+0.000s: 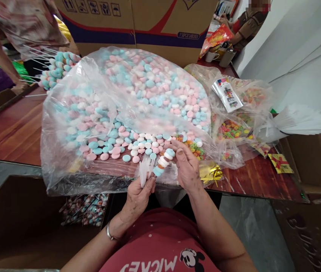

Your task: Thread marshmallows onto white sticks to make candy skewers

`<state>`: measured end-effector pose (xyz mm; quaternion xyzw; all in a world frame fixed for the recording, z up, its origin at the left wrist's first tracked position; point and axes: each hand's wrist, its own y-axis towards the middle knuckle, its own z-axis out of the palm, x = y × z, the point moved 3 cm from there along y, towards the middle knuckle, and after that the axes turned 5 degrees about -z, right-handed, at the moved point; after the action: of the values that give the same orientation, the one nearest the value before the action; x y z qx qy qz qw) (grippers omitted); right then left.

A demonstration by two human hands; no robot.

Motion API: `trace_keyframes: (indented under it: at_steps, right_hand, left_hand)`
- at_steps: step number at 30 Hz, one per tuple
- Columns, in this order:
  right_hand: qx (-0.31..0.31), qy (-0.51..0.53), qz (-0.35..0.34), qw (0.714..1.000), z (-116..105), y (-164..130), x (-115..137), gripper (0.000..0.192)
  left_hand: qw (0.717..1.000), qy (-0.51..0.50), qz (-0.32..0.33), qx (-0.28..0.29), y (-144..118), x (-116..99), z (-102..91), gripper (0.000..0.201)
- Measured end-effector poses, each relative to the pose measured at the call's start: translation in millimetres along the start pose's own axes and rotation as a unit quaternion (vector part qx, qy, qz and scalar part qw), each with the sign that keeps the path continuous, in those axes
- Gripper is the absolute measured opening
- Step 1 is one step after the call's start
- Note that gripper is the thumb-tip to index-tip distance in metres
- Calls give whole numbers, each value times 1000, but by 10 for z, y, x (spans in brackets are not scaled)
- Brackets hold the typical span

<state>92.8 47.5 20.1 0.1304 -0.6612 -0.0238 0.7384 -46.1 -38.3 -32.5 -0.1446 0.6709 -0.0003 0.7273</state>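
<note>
A small candy-packing workshop: big printed cartons (137, 22) stand behind a wooden surface (13, 132) heaped with bulk bags of sweets (137, 98), bundled sticks (299, 121), and co-workers alongside.

Head camera looks steeply down, close over table (15, 132).

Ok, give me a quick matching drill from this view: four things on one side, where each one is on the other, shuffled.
Things:
1. white sticks
2. gold ribbon
3. paper stack
4. cardboard box

Places:
A. behind the big candy bag
B. in the left hand
C. far right of the table
D. on the table just right of the right hand

Pairs: 1-B, 2-D, 3-C, 4-A
</note>
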Motion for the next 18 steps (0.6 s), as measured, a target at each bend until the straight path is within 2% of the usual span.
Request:
trace_keyframes:
  at_steps: [3,7,13,18]
  right_hand:
    - [-6,85,57,995,16,16,-12,39]
    - [-28,129,94,987,56,-25,4,33]
    - [-32,154,110,981,92,-108,-32,27]
    - [-38,174,126,976,104,-112,-83,28]
  left_hand:
    - [1000,12,11,7,-22,24,7,39]
    - [1000,13,17,2,-43,3,25,39]
    - [999,40,17,1,-80,-75,62,39]
    - [999,44,13,-11,-88,-52,59,41]
